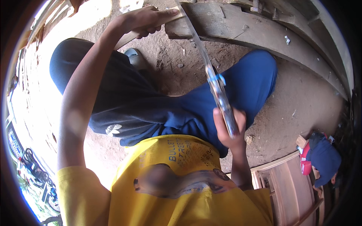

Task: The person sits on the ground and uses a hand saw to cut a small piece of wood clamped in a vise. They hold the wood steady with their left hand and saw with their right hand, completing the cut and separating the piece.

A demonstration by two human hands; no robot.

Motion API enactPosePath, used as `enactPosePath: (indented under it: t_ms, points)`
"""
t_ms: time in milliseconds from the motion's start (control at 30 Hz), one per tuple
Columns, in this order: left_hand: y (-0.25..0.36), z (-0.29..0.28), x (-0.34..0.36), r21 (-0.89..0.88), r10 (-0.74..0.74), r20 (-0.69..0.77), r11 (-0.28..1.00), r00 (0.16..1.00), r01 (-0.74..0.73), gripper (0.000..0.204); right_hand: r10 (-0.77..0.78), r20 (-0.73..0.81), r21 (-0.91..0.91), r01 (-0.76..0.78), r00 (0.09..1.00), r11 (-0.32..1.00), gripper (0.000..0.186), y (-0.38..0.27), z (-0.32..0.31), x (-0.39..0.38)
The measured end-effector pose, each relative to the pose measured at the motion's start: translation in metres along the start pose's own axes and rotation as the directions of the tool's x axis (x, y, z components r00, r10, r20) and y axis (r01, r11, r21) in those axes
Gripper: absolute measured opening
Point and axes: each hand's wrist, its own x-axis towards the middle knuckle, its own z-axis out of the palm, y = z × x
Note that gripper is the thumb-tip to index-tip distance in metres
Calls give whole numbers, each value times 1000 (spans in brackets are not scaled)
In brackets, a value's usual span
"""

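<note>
My right hand (230, 126) is wrapped round the handle end of a handsaw (203, 54), its long thin blade seen nearly edge-on. A light blue tie (216, 79) is wound about the saw near the handle. The blade slants up and away to the left, crossing a pale wooden strip (127, 39) near its right end. My left hand (145, 22) grips that strip from above, thumb pointing toward the blade. Where blade and strip meet, the strip's end lies at a thick weathered board (230, 22); the exact contact cannot be made out.
My bent knees in dark blue trousers (247, 75) spread either side of the saw. Bare earth ground (279, 124) lies around me. Wooden panels (290, 180) and another person in dark blue (323, 158) are at lower right. A motorcycle (37, 173) stands at lower left.
</note>
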Motion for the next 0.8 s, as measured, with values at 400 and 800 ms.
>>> enactPosePath:
  t_ms: [400, 800]
  points:
    - [6, 0, 2, 97, 62, 27, 993, 998, -65, 82, -36, -25, 21, 36, 999, 999, 20, 2, 9, 17]
    - [7, 6, 1, 125, 48, 6, 991, 999, -49, 79, 26, -37, 62, -23, 999, 998, 26, -3, 12, 28]
